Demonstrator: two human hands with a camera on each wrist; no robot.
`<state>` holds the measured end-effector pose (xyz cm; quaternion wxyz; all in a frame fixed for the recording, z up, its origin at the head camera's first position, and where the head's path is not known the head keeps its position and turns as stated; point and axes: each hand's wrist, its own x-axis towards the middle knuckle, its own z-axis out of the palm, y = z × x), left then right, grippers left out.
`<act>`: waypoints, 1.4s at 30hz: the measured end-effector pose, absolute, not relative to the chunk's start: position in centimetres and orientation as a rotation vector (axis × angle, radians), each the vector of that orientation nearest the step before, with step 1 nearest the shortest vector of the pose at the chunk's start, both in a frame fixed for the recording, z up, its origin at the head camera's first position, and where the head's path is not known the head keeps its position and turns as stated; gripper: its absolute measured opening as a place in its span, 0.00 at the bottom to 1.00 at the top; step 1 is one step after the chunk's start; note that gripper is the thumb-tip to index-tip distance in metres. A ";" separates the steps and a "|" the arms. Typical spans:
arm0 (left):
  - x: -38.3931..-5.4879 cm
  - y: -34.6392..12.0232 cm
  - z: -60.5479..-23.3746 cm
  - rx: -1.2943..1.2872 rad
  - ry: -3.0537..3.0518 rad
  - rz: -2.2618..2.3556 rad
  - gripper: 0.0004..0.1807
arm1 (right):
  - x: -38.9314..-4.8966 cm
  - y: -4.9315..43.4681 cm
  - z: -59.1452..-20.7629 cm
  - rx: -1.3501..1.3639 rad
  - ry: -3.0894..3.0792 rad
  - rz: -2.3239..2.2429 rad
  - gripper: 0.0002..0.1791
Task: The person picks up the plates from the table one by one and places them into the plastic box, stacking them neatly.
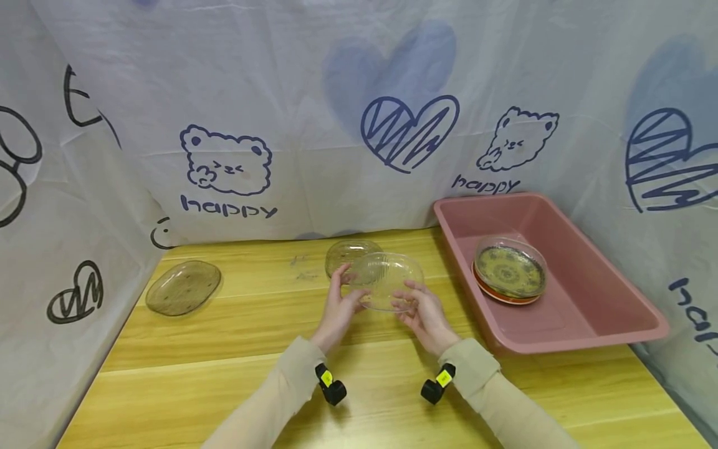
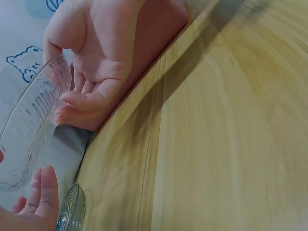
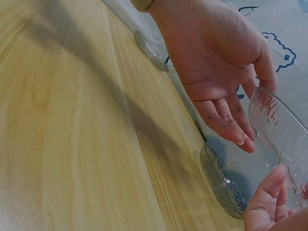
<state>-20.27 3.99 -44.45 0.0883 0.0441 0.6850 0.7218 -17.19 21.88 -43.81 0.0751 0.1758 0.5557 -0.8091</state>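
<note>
A clear, ribbed glass dish [image 1: 395, 274] is held up above the wooden table between both hands. My left hand [image 1: 338, 310] grips its left side, and my right hand [image 1: 427, 316] grips the opposite side. In the left wrist view, the ribbed side wall of the dish [image 2: 36, 113] shows, with the right hand [image 2: 98, 48] at its rim. From the right wrist, the left hand [image 3: 216, 62] is seen at the rim of the dish [image 3: 276, 130]. Just behind it, a smoky glass dish [image 1: 338, 252] sits on the table, partly covered from view.
A smoky, rounded glass plate [image 1: 184, 289] lies at the table's left. On the right stands a pink basin [image 1: 594, 305], holding a clear glass dish [image 1: 512, 268] stacked over an orange-rimmed plate [image 1: 513, 302]. A white cloth with drawings [image 1: 314, 125] hangs along the back and sides.
</note>
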 end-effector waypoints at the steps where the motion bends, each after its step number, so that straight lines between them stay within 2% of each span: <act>1: -20.3 4.0 -44.4 0.129 2.045 2.147 0.36 | -17.2 21.9 -43.8 0.527 1.662 -2.429 0.28; 12: -21.0 3.6 -44.2 0.120 2.056 2.193 0.30 | -16.8 22.3 -42.8 0.536 1.636 -2.456 0.30; 19: -21.1 3.7 -43.8 0.145 1.995 2.291 0.25 | -16.5 22.5 -41.8 0.541 1.643 -2.507 0.27; 31: -21.0 4.9 -43.5 0.196 1.979 2.314 0.24 | -15.5 23.7 -38.8 0.544 1.560 -2.626 0.19; 39: -21.1 6.2 -43.1 0.248 1.958 2.313 0.24 | -15.5 25.7 -37.7 0.520 1.536 -2.636 0.25; 42: -21.0 6.7 -42.9 0.287 1.967 2.305 0.23 | -15.5 26.6 -37.2 0.524 1.513 -2.657 0.22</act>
